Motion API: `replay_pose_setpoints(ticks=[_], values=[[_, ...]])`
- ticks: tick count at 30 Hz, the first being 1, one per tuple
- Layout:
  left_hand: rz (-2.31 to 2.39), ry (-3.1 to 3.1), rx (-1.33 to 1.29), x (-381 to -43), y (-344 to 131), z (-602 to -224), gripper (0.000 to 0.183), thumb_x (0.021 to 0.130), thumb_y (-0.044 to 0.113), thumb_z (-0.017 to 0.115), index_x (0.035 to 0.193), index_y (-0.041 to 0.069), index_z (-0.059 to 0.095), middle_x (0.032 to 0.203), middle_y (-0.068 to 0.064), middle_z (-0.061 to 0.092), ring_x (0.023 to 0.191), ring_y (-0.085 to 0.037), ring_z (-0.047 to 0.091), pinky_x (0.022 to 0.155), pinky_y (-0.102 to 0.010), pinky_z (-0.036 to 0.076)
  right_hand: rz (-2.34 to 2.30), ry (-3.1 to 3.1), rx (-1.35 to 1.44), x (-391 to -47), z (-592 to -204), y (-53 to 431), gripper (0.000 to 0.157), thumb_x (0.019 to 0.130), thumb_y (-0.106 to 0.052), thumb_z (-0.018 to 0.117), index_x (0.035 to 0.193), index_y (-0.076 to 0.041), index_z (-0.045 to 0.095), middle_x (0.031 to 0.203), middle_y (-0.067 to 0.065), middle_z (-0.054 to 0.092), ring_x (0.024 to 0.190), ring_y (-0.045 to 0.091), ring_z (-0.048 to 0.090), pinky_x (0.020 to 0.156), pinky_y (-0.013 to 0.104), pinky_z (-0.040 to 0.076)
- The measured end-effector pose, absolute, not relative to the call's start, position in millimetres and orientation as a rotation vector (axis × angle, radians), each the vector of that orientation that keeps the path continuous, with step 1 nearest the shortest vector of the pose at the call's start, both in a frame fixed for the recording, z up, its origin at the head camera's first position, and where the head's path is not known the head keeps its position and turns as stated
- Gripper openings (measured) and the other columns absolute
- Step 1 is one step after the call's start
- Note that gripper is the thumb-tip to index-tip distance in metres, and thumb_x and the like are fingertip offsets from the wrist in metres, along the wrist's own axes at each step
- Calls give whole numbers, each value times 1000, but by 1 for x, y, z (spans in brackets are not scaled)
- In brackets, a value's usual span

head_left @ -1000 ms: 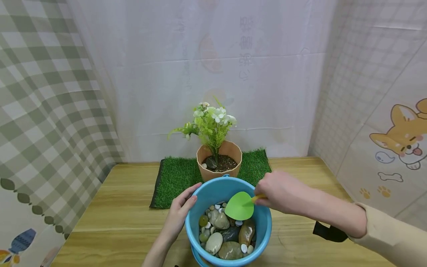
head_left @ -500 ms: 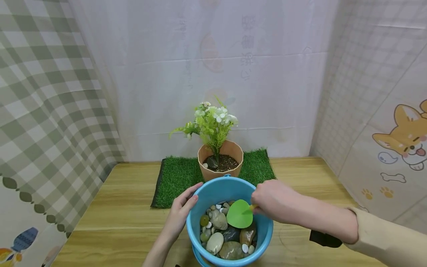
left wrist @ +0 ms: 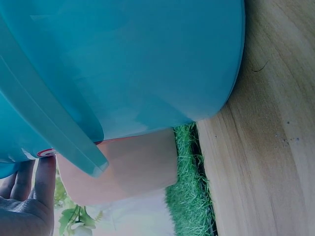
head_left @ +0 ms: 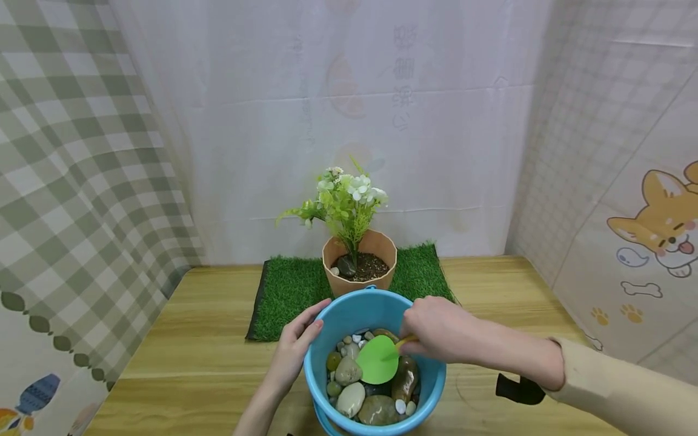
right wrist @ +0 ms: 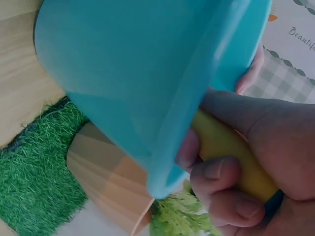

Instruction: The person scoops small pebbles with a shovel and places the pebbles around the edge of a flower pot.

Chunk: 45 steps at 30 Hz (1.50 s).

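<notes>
My right hand (head_left: pixel 436 327) grips the yellow handle (right wrist: pixel 226 152) of a toy shovel, its fingers curled round it in the right wrist view. The shovel's green blade (head_left: pixel 378 360) is inside a blue bucket (head_left: pixel 376 303), low over wet stones and overlapping them. Grey, brown and dark stones (head_left: pixel 378 410) lie in the bucket among small white and tan pebbles. At the bucket's left side my left hand (head_left: pixel 293 342) rests with extended fingers against the outside, just under the rim. In the left wrist view its fingertips (left wrist: pixel 47 169) touch the wall near the bucket's handle.
Just behind the bucket stands a tan flowerpot (head_left: pixel 360 284) holding soil and white-flowered greenery (head_left: pixel 349 200). It sits on a green turf mat (head_left: pixel 294 281). The wooden table (head_left: pixel 191 363) runs back to a white curtain (head_left: pixel 245 151); checked and printed cloths hang at the sides.
The right hand has moved the shovel leftward and down into the bucket. A large grey stone has shifted left and toward me, and a brown one shows behind the blade. The left hand stays put.
</notes>
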State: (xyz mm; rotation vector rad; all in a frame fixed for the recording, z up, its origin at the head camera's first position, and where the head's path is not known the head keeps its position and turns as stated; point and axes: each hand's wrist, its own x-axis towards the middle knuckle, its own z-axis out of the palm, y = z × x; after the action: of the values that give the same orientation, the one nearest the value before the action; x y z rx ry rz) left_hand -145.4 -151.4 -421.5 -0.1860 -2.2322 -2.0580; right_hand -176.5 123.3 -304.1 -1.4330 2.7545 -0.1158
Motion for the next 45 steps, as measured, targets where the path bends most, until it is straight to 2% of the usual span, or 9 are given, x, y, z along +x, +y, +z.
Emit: replay_pose_setpoints(ticks=[3, 10, 19, 22, 27, 29, 32, 38, 45], values=[[-2059, -2232, -189, -145, -151, -421, 44, 109, 20, 53, 151, 6, 56, 146, -21, 64, 130, -34, 66, 98, -30, 62, -193, 2741, -1411, -178, -308, 122, 33, 91, -29, 82, 61, -22, 70, 52, -15, 55, 50, -7, 38, 48, 13, 34], [-2063, -2230, -182, -144, -151, -421, 44, 110, 20, 52, 151, 6, 56, 147, -21, 63, 132, -37, 64, 98, -31, 62, -301, 2714, -1391, -181, -325, 113, 13, 91, -28, 82, 86, -17, 86, 72, -8, 78, 60, -9, 59, 58, 12, 46], [-2075, -2228, -169, -144, -150, -422, 44, 110, 20, 52, 151, 6, 56, 147, -21, 63, 131, -35, 65, 97, -29, 62, -539, 2628, -1212, -179, -333, 113, 14, 93, -23, 80, 84, -14, 86, 70, -6, 78, 56, -11, 56, 56, 13, 48], [-2064, -2233, -178, -144, -149, -422, 44, 110, 21, 53, 151, 6, 56, 148, -21, 63, 130, -28, 66, 98, -29, 61, -573, 2622, -1188, -178, -336, 114, 13, 93, -22, 80, 86, -14, 87, 72, -4, 80, 56, -11, 56, 55, 13, 48], [-2051, -2239, -186, -144, -151, -421, 44, 110, 22, 52, 151, 6, 55, 148, -21, 62, 121, -4, 68, 97, -27, 60, -586, 2634, -1207, -177, -339, 116, 14, 95, -23, 78, 88, -14, 87, 73, -4, 80, 57, -11, 56, 56, 13, 47], [-2055, -2238, -185, -144, -151, -421, 44, 110, 21, 52, 152, 6, 55, 148, -21, 62, 118, 1, 67, 97, -26, 60, -587, 2644, -1221, -176, -340, 116, 14, 95, -23, 78, 89, -14, 87, 74, -5, 80, 59, -12, 58, 57, 13, 48], [-2061, -2239, -180, -144, -152, -421, 44, 110, 21, 52, 152, 6, 55, 149, -21, 62, 122, -6, 68, 98, -27, 60, -595, 2655, -1224, -174, -341, 116, 14, 95, -23, 78, 89, -15, 87, 75, -5, 80, 60, -12, 59, 57, 13, 48], [-2072, -2242, -181, -144, -151, -421, 45, 110, 23, 52, 153, 7, 54, 150, -20, 61, 134, -33, 63, 100, -30, 61, -601, 2663, -1202, -174, -339, 116, 13, 95, -23, 78, 89, -15, 87, 75, -5, 81, 60, -12, 59, 57, 13, 48], [-2076, -2231, -178, -143, -151, -420, 45, 110, 22, 52, 152, 6, 54, 150, -20, 61, 135, -36, 63, 100, -32, 61, -612, 2658, -1224, -174, -336, 117, 14, 95, -24, 78, 88, -16, 87, 75, -7, 80, 60, -13, 59, 57, 12, 49]])
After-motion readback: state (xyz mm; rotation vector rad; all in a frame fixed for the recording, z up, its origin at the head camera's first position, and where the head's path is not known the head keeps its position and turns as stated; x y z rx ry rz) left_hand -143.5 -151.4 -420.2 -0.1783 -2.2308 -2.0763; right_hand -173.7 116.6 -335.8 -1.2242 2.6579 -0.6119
